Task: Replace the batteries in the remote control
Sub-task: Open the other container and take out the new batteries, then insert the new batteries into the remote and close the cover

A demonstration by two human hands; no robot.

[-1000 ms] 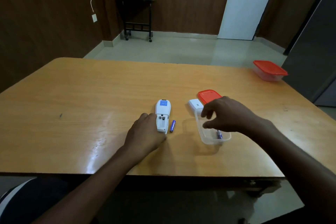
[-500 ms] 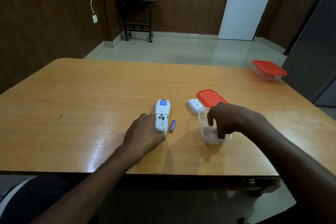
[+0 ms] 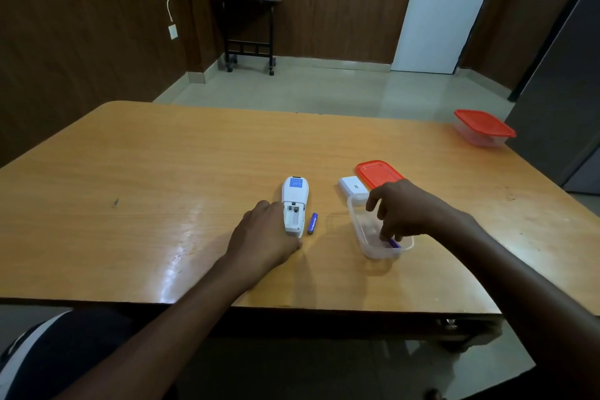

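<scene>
Wooden table [image 3: 136, 191] carries a white remote control [image 3: 294, 204] lying face down, battery bay uncovered. The left hand [image 3: 264, 234] rests curled against its near end. One blue battery [image 3: 312, 223] lies just beside it. The right hand [image 3: 409, 209] reaches into a clear container [image 3: 373, 247], fingertips [image 3: 386, 235] touching another battery [image 3: 395, 242]; whether they grip it cannot be told.

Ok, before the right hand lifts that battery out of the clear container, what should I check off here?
1. Remote lies back-up, battery bay open and empty: ok.
2. Left hand steadies the remote at its near end: ok.
3. Right hand reaches into the clear container, fingertips at the battery: ok.
4. Firm grip on that battery: cannot tell.
5. Second battery lies on the table beside the remote: ok.
6. Battery cover set aside, clear of the bay: ok.
</scene>
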